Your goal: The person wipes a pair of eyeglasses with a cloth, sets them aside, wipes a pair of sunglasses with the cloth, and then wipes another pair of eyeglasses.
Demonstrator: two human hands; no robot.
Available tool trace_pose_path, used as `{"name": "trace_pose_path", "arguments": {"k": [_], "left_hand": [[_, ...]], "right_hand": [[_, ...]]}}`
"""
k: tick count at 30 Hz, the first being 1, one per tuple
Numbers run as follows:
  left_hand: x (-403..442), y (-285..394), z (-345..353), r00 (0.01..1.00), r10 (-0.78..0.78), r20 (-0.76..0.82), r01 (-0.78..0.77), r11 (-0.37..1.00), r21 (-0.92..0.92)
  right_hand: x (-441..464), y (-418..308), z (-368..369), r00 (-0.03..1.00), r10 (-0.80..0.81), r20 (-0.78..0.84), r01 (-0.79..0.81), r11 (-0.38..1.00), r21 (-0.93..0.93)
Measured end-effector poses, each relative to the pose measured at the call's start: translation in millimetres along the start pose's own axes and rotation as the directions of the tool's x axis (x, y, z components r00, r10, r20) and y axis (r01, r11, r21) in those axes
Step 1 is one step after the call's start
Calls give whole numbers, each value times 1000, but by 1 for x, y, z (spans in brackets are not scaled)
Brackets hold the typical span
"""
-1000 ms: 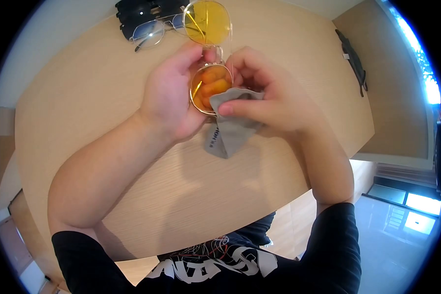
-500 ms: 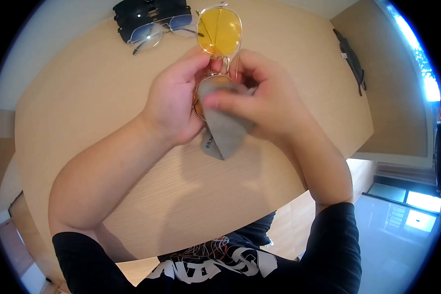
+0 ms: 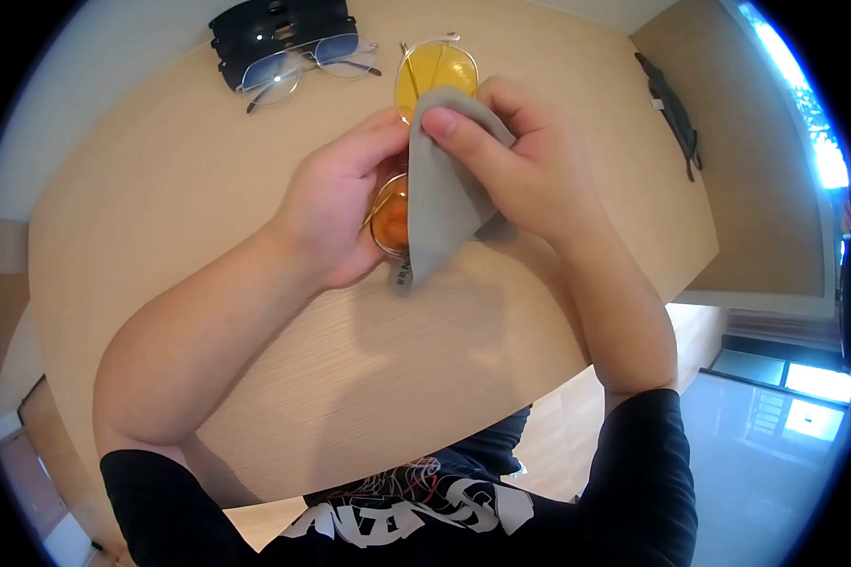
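A pair of yellow-lensed sunglasses (image 3: pixel 437 68) with a thin metal frame is held upright on its side over the table. My left hand (image 3: pixel 336 194) grips it from the left, fingers behind the lower lens. In my right hand (image 3: pixel 529 156) is a grey cleaning cloth (image 3: pixel 444 194), pinched with the thumb in front and the fingers behind. The cloth lies over the lower edge of the upper lens and covers the bridge and part of the lower lens. Its folded tip hangs down, showing a bit of dark lettering.
Clear eyeglasses (image 3: pixel 304 62) with a thin metal frame rest against a black case (image 3: pixel 279 28) at the far left of the wooden table (image 3: pixel 161 217). A dark strap-like item (image 3: pixel 669 113) lies along the panel at the right.
My right hand has moved up with the cloth, from the lower lens to the edge of the upper one. The sunglasses have shifted slightly down and right.
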State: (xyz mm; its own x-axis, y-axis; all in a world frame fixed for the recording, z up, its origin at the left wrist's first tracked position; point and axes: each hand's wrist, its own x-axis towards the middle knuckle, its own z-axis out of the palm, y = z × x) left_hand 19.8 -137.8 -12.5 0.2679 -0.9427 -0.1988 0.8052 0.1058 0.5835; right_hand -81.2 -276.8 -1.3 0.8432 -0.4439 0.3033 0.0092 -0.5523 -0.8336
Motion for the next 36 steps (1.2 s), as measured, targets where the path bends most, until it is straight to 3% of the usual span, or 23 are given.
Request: {"name": "trace_pose_path", "arguments": {"k": [3, 6, 8, 9, 10, 12, 15, 16, 19, 22, 24, 26, 32, 36], "left_hand": [[6, -6, -25, 989, -58, 139, 58, 998, 6], [20, -12, -50, 800, -55, 597, 173, 974, -143], [5, -7, -13, 971, -104, 214, 109, 994, -15], [-1, -5, 1, 995, -98, 1, 97, 994, 58], [-1, -4, 2, 995, -97, -8, 97, 993, 72], [0, -5, 5, 994, -100, -32, 103, 990, 93], [5, -7, -13, 987, -73, 145, 45, 981, 188], [5, -8, -14, 989, -62, 131, 36, 980, 195], [2, -10, -5, 996, -42, 76, 26, 980, 199], [1, -10, 3, 997, -40, 62, 25, 975, 222], [6, -10, -6, 990, -31, 141, -12, 956, 294], [4, -9, -6, 994, -33, 105, -2, 951, 309], [2, -10, -4, 996, -33, 84, 7, 955, 295], [3, -9, -8, 986, -55, 156, 17, 972, 235]], "right_hand": [[6, 8, -8, 986, 22, -166, -24, 1000, -6], [8, 9, -21, 991, 62, -120, -55, 997, 61], [-4, -5, -12, 998, -34, -58, 27, 991, -128], [-8, -10, -7, 997, -78, -21, 72, 974, -217], [-7, -8, -5, 999, -46, 9, 47, 981, -190], [0, -4, -8, 994, 38, -105, -42, 999, -34], [4, -10, -10, 978, 116, -176, -90, 984, 152], [5, -11, -12, 973, 135, -187, -96, 974, 206], [-3, -14, -8, 989, -74, -132, 61, 993, -100], [-3, -8, -2, 972, -68, -225, 61, 997, -40], [4, 0, -8, 973, -7, -230, 39, 990, 136], [5, -2, -12, 965, 56, -257, 12, 967, 253], [5, -5, -17, 959, 70, -274, 3, 966, 258], [-3, -14, -16, 979, -21, -203, 32, 998, 52]]}}
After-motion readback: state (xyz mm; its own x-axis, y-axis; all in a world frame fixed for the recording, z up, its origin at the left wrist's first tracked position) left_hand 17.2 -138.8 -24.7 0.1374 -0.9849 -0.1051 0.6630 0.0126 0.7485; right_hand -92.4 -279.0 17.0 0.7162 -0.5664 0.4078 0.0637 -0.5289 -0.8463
